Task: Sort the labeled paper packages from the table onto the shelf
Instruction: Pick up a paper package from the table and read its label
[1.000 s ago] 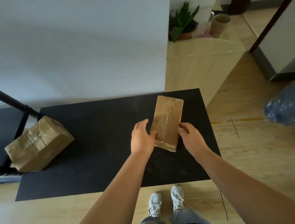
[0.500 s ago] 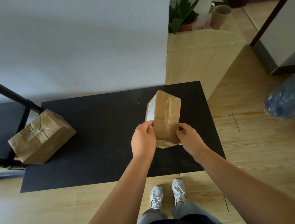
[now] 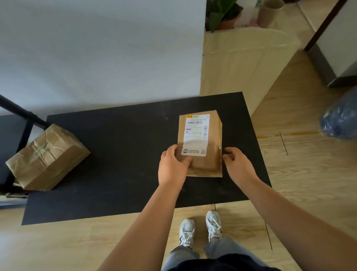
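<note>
A flat brown paper package lies on the right part of the black table, white shipping label facing up. My left hand grips its near left edge, thumb on top. My right hand sits just off its near right edge, fingers apart and curled, barely touching or just clear. A bigger, crumpled brown package rests on the table's left edge, no label showing. A black shelf frame stands at the far left.
A white wall rises behind the table. Beyond it on the right are a potted plant, a tan cup and a light wooden board. A blue plastic bag lies on the wooden floor at the right.
The package was lifted and turned over by both hands; it now lies flat with its label up. My right hand has come off its edge.
</note>
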The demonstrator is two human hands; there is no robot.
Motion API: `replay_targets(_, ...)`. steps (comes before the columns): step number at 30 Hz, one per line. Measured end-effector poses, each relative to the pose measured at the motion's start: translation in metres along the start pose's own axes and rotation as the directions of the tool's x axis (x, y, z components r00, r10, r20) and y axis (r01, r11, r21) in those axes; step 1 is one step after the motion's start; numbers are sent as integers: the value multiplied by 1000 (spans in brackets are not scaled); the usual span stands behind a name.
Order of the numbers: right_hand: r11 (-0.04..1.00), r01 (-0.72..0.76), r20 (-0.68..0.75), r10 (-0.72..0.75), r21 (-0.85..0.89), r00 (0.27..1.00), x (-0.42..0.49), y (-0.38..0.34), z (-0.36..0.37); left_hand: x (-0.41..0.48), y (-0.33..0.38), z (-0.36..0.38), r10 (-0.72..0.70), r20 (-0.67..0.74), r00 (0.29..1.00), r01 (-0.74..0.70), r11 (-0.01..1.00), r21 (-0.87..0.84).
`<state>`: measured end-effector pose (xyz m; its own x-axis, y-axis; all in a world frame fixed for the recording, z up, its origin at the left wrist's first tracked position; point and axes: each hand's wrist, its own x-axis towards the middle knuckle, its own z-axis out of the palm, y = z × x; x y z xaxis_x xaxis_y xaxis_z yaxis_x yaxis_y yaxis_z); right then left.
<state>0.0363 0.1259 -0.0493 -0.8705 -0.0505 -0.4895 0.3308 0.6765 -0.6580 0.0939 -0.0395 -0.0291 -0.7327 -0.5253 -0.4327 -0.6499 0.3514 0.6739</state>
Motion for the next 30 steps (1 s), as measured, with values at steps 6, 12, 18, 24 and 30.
replay_targets(6, 997, -70, 27, 68, 45, 997, 5, 12, -6, -3, 2, 22, -7, 90, 996, 10, 999, -35)
replay_targets(12, 997, -73, 166, 68, 22, 984, 8, 10, -9, 12, 14, 18, -126, 171, 977, 141, 987, -82)
replay_targets(18, 997, -79, 204, 75, 15, 976, 9, 10, -9, 8, 14, 23, -149, 281, 948, 186, 976, -111)
replay_targets(24, 972, -188, 236, 151, 143, 960, 12, 4, -12, 2, 13, 21, -168, 277, 946, 210, 969, -128)
replay_targets(30, 955, -155, 214, 101, 253, 972, 2, -11, -29, -11, 22, 2, -180, 222, 958, 232, 943, -237)
